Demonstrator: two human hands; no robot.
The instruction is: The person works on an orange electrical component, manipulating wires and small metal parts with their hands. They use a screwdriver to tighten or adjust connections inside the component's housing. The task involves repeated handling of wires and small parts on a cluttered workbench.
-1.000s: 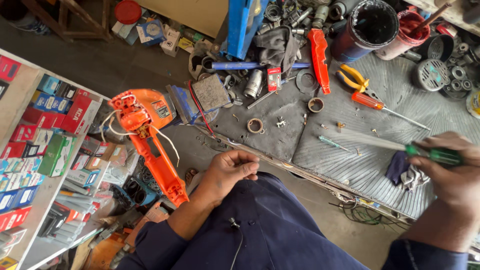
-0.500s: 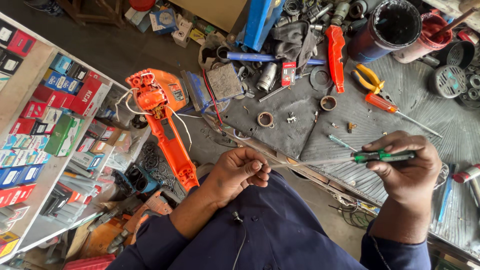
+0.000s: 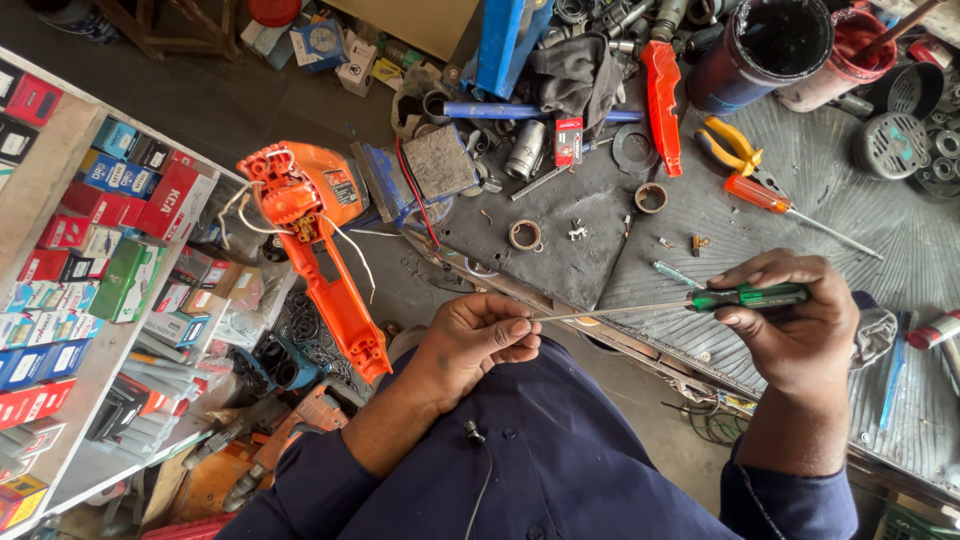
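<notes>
Workbench: yellow pliers, orange screwdriver, metal rings.

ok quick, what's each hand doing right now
Left hand: closed, fingertips pinched at the tip of the screwdriver shaft; what it pinches cannot be told.
Right hand: closed around the green-handled screwdriver.

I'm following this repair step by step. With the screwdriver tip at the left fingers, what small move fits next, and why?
Probably seat the tip of the green-handled screwdriver squarely on whatever the left hand pinches. The right hand holds the handle, and the thin shaft ends at the left fingertips; anything pinched there is too small to see.
</notes>
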